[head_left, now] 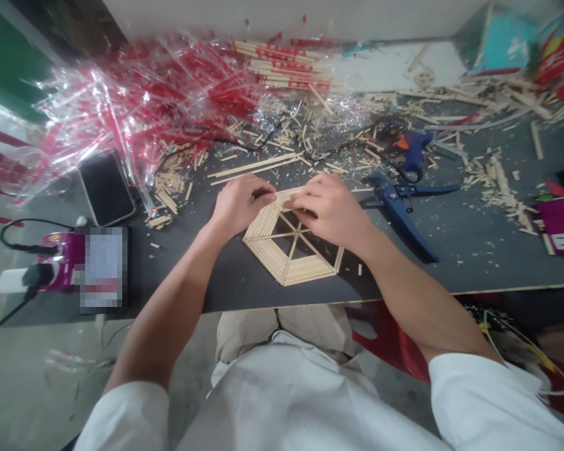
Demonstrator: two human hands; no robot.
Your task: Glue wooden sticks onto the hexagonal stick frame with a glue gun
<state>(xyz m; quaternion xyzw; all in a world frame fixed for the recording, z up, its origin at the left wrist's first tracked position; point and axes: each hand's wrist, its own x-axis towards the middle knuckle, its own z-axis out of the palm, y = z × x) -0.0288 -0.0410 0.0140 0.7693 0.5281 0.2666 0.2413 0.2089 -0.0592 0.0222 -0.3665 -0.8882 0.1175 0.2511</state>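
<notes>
A flat hexagonal frame of thin wooden sticks (263, 247) lies on the dark table, with spokes meeting at its centre. Rows of sticks fill its left and near sections, while dark gaps show around the middle. At its far left corner, my left hand (242, 203) is closed, thumb and fingers gripping the edge. My right hand (331, 210) bends over the far right side, fingers pinched together near the far row of sticks; what they hold is hidden. Just right of this hand lies a blue-handled cutter (399, 203).
Red-and-clear plastic wrappers (160, 106) heap at the back left, beside wrapped sticks (286, 66). Loose sticks (258, 166) and cut bits lie beyond the frame. A blue glue gun (413, 150) rests behind the cutter. Phones (106, 188) and a purple power strip (59, 260) are left.
</notes>
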